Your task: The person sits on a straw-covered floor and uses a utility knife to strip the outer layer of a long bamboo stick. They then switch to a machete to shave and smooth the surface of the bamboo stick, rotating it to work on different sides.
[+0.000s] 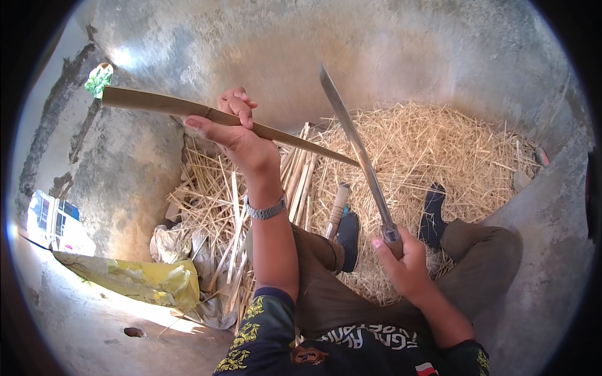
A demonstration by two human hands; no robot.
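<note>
My left hand (246, 141) is raised and closed around a long, flat bamboo strip (150, 102). The strip slants from the upper left down toward the middle, and its thin far end meets or overlaps the blade of a machete (359, 143). Whether the two touch, I cannot tell. My right hand (409, 266) grips the machete by its handle, with the long blade pointing up and away to the left. A metal-banded watch (266, 210) circles my left wrist.
Pale shavings (451, 150) cover the floor ahead, around my dark-socked feet. Split bamboo sticks (300, 178) lie left of them, near a short bamboo piece (338, 205). A yellow sack (157, 280) lies at left. A concrete wall (376, 44) stands close in front.
</note>
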